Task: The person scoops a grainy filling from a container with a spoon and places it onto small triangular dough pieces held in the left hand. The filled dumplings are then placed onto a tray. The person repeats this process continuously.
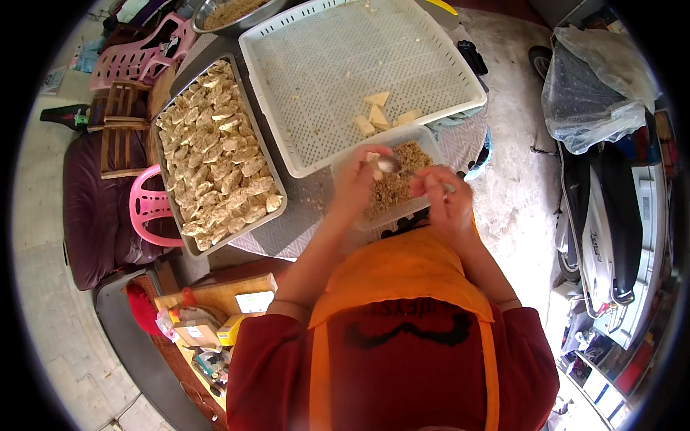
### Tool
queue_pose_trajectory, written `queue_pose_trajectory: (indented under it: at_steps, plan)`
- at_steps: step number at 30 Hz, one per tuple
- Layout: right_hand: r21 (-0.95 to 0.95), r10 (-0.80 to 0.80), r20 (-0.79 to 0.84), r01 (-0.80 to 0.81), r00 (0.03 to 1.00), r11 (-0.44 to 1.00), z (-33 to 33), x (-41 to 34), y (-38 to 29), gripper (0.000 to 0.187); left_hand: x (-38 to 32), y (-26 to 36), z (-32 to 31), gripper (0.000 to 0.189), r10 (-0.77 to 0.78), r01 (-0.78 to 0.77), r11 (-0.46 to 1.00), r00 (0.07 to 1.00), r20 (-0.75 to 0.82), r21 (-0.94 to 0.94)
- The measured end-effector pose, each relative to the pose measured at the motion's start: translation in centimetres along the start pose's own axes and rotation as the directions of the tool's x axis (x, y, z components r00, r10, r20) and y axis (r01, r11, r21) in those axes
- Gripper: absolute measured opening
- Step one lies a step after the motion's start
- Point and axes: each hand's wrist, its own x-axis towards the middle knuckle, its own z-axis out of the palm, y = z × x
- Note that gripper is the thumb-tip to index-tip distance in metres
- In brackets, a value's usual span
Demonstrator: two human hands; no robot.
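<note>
Over a translucent plastic box (434,141) of crumbly brown mince filling (415,153), my left hand (357,175) holds a small pale piece (376,173), apparently tofu, partly hidden by the fingers. My right hand (447,196) grips a metal spoon (389,164) by its handle, with the bowl against or just beside that piece. Several pale cut pieces (378,116), some triangular, lie at the near edge of a white perforated plastic tray (334,81) beyond the box. To the left, a metal tray (284,207) is packed with rows of filling-coated pieces (215,156).
A steel bowl (197,21) of similar brown filling stands at the far left of the cloth-covered table (323,196). A pink plastic chair (143,207) touches the left side. Right of the table are a scooter (604,231) and plastic sheeting (593,91). A wooden shelf (259,283) sits behind left.
</note>
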Motion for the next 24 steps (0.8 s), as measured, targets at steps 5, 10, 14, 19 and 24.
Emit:
queue_pose_trajectory:
  at_steps: [5, 10, 14, 19, 24]
  plan:
    - [-0.558, -0.068, 0.087, 0.106, 0.994, 0.823, -0.9, 2.3, 0.4, 0.006, 0.1, -1.8, -1.6, 0.022, 0.069, -0.085, 0.96, 0.995, -0.071, -0.267]
    - [-0.493, 0.131, 0.314, 0.044, 0.94, 0.869, 1.4, 1.4, 1.5, 0.01, 0.1, -0.8, -1.6, 0.026, -0.022, 0.0, 0.913, 0.999, -0.048, -0.407]
    - [-0.208, 0.397, 0.512, -0.338, 0.762, 0.918, 4.0, 0.9, 3.4, 0.02, 0.4, -0.5, -1.6, 0.03, -0.036, 0.004, 0.895, 0.997, -0.063, -0.445]
    - [0.207, 0.449, 0.612, -0.68, 0.651, 0.704, 3.6, 2.2, 4.1, 0.026, 0.5, -0.6, -2.0, 0.034, -0.08, 0.061, 0.883, 0.997, -0.022, -0.466]
    - [0.385, 0.453, 0.508, -0.663, 0.733, 0.642, -0.4, 2.9, 3.3, 0.023, 0.5, -0.7, -1.8, 0.036, -0.052, 0.037, 0.86, 0.998, -0.017, -0.509]
